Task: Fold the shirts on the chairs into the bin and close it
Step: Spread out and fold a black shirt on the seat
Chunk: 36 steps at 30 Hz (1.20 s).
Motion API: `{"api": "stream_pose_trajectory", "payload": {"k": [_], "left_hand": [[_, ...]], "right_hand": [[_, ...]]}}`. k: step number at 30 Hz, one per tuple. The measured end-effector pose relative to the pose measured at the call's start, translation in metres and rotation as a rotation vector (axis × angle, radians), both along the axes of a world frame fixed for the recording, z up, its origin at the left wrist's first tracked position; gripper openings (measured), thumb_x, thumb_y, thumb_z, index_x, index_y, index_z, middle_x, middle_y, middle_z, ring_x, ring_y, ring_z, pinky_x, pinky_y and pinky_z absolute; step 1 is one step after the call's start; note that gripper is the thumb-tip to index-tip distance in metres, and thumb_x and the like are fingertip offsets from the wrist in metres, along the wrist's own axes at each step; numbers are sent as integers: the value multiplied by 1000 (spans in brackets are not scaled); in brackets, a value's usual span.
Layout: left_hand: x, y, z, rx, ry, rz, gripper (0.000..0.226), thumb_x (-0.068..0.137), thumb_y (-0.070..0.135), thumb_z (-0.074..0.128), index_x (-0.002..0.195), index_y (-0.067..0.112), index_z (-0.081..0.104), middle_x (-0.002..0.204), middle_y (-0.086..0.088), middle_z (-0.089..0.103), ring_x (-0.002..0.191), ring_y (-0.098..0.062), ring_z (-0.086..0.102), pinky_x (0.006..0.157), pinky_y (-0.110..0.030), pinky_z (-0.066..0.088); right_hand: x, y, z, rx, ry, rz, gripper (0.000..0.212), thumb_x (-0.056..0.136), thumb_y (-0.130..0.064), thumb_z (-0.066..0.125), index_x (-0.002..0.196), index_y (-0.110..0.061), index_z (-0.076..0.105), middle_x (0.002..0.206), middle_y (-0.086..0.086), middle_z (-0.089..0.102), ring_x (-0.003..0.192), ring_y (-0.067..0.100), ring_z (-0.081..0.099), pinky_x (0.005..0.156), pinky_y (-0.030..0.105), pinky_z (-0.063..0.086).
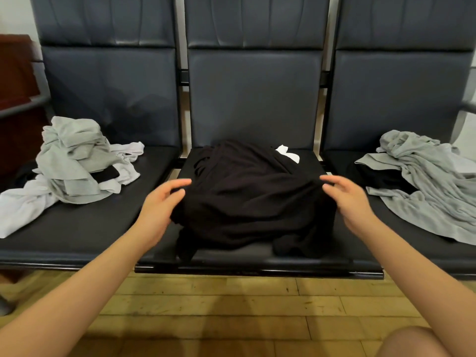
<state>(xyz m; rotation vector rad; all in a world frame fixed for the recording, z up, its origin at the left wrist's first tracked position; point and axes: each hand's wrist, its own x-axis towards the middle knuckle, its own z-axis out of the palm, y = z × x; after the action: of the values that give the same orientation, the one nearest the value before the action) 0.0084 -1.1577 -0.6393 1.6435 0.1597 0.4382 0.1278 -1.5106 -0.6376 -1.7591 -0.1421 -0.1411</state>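
While both hands reach to the middle chair [252, 99], a black shirt [252, 197] lies heaped on its seat.

The left hand [161, 204] has its fingers curled and loosely spread at the left edge of the black cloth, seeming to touch it; the right hand [347, 199] holds its fingers open and slightly bent at the right edge. A grey and white pile [74, 166] sits on the left chair [110, 94], and a grey shirt [432, 181] over dark cloth on the right chair [401, 99]. I cannot tell where the bin is.
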Motion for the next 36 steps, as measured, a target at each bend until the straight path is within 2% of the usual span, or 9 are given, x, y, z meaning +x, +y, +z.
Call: {"api": "stream_pose_trajectory", "payload": {"k": [5,9,13,18,20,24,26,31,36], "left_hand": [[18,10,47,-396,-34,72,31,97,6,46,108,25,68,103,-3,68,91,-12,64,83,-25,51],[20,25,12,-105,196,195,28,95,8,52,116,23,63,123,-10,62,105,-19,60,87,-30,49],[-5,18,-16,281,403,112,40,93,22,62,132,18,55,134,-8,55,125,-20,50,101,-29,38],[-36,4,-16,531,265,-67,31,93,12,60,117,31,64,110,-9,65,110,-16,58,96,-31,42],[-42,-3,-5,389,167,-28,29,95,9,55,109,30,69,83,-7,62,85,-13,60,84,-32,45],[-44,-17,26,-256,91,-51,32,97,7,45,108,27,67,88,1,69,79,-10,65,70,-20,52],[-47,-21,35,-300,186,-113,31,95,8,47,113,26,65,93,3,73,80,-10,70,67,-19,55],[-59,-12,8,322,446,30,29,96,6,49,105,28,67,112,-5,68,102,-20,63,86,-34,52],[-63,-10,-7,-43,352,66,34,99,4,41,107,25,67,122,-8,64,108,-23,61,87,-34,51]], "right_hand": [[4,-18,39,574,166,-25,24,94,-8,53,109,-20,68,102,2,71,92,11,67,75,22,55],[7,-23,13,323,302,-49,40,90,-9,61,129,-10,58,121,11,64,104,17,62,90,29,49],[-12,-24,-8,-375,335,72,59,84,-19,74,137,-10,51,138,7,52,130,24,47,106,31,35],[-35,-29,-4,-366,73,89,28,90,-6,64,115,-17,67,125,8,62,121,16,53,101,27,39],[-41,-33,5,-258,69,73,25,92,-5,59,111,-18,68,116,7,66,113,19,59,97,30,45],[-50,-40,27,245,320,159,28,95,-7,49,115,-18,67,97,1,73,90,14,70,70,26,55],[-51,-47,32,353,417,199,26,96,-10,47,109,-21,66,88,-1,75,77,12,72,59,23,57],[-56,-62,11,-157,468,154,23,91,-8,58,104,-20,72,107,5,70,102,22,65,91,35,52],[-68,-56,8,-506,290,170,32,90,-12,63,122,-20,63,107,1,63,107,17,57,82,21,42]]}}
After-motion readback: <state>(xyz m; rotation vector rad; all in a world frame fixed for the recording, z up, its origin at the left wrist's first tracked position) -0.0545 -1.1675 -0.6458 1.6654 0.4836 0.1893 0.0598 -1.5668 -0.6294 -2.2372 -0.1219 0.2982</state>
